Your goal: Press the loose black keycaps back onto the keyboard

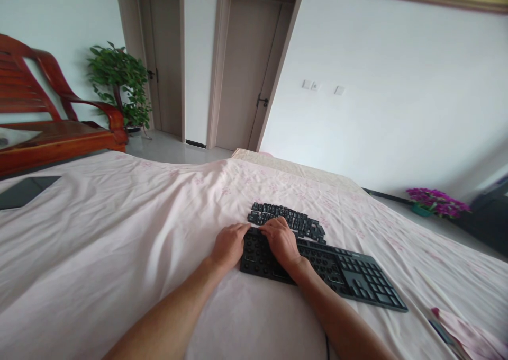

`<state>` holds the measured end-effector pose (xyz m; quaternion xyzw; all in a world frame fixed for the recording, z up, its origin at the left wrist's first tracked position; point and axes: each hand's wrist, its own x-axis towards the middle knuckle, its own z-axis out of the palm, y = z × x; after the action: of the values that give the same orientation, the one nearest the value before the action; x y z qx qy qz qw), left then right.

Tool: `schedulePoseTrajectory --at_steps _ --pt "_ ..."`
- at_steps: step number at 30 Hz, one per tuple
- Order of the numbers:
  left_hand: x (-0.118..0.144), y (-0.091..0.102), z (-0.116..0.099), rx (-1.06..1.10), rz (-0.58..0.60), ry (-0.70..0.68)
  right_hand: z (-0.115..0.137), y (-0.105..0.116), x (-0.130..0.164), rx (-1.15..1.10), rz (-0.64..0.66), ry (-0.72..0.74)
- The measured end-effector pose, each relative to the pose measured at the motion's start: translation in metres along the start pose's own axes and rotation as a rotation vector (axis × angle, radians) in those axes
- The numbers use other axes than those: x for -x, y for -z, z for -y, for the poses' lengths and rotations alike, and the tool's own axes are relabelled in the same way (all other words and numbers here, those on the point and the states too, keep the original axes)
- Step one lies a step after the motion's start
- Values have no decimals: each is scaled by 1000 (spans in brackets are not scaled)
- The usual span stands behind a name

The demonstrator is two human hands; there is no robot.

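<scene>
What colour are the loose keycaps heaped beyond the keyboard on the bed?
Black, like the flat black plastic keyboard. The pile of loose black keycaps shows best in the head view.

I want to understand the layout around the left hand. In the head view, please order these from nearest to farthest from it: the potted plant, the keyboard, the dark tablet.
1. keyboard: touching the left hand, just right.
2. dark tablet: far left on the sheet.
3. potted plant: beyond the bed, by the door.

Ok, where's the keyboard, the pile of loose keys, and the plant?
Keyboard point(357, 280): head view, on its right-hand key block.
Loose keys point(289, 218): head view, on the middle of the pile behind the keyboard.
Plant point(119, 82): head view, on its leaves.
</scene>
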<state>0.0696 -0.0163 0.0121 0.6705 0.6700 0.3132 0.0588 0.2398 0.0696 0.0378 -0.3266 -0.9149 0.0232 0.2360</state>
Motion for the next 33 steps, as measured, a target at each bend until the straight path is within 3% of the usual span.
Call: schedulePoseTrajectory --at_steps 13,22,33 --pt "0 -7 5 4 -46 -47 12 4 4 161 38 58" --pt "0 -10 7 -6 -58 -70 27 12 13 220 117 -29" --pt "-1 -10 7 -16 -47 -62 21 21 12 105 176 -29"
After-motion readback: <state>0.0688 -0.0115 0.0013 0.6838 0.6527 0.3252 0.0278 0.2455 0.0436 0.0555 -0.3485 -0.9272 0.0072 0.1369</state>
